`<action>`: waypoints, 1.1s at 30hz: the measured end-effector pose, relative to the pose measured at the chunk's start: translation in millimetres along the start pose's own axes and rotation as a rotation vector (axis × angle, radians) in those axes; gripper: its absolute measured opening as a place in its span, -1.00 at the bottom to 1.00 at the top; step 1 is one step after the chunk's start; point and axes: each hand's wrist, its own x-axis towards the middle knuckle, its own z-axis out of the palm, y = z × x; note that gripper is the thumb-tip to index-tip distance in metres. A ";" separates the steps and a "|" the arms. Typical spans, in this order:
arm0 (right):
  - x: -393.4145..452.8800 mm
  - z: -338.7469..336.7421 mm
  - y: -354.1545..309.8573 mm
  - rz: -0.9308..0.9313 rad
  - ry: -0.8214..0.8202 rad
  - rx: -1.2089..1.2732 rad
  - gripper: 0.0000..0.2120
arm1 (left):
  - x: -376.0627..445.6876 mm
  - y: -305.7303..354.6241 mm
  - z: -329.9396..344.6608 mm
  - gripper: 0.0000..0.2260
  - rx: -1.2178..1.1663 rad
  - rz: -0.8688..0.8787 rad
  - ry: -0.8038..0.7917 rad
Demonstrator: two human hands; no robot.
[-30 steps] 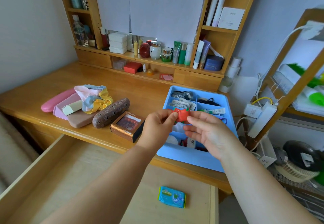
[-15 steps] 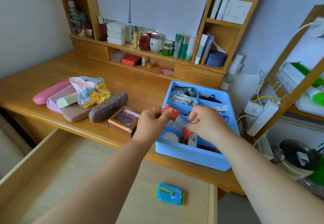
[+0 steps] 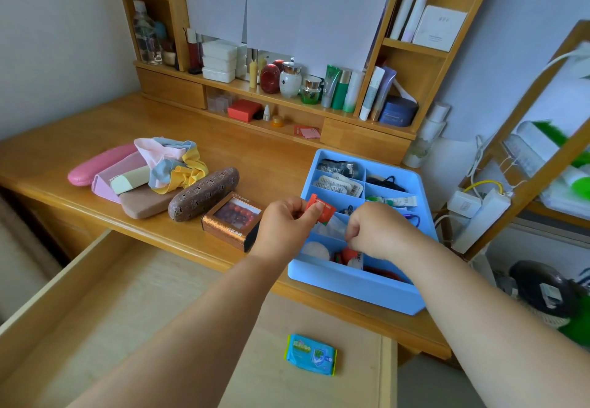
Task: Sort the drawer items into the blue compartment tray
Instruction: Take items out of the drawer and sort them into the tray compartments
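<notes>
Head view. Left hand (image 3: 284, 227) pinches a small orange-red packet (image 3: 320, 209) between thumb and fingertips, held just above the left edge of the blue compartment tray (image 3: 357, 283). Right hand (image 3: 378, 230) is over the tray's near-middle compartments, knuckles up, fingers curled downward; whether they grip anything cannot be told, fingertips hidden.

Tray sits on the desk (image 3: 265, 158) at its right end, near the front edge. Back compartments: dark sachets, white blister strips (image 3: 338, 183), black hair ties (image 3: 384, 181), a white-and-green tube (image 3: 394, 200). Near compartments: a white round pad (image 3: 315, 250), red and white small items below the right hand, too small to identify.

Desk, left of tray: a brown window box of red beads (image 3: 232, 220) just beside the left hand; a brown patterned case (image 3: 204, 198); a tan case (image 3: 143, 205); a pink pouch, a pink case (image 3: 99, 163), bundled pastel cloth (image 3: 174, 161) on top of the pile.

Drawer (image 3: 105, 315) open below the desk front. One blue wipes packet (image 3: 311, 355) lies flat on its floor near the right wall.

Back shelf (image 3: 287, 94): jars, tubes, white boxes, a red box.
</notes>
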 end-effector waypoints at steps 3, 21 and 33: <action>5.0 4.9 -6.7 -0.003 -0.045 -0.070 -0.81 | 0.2 -0.4 0.2 -0.71 0.011 0.001 0.001; 1.0 25.8 2.6 -0.412 0.163 -0.382 -0.79 | 0.3 -0.4 -0.3 -0.75 0.041 0.000 -0.008; -6.5 9.0 4.8 -0.122 0.096 1.056 -0.93 | -2.8 6.7 -3.8 -0.78 -0.078 0.003 -0.103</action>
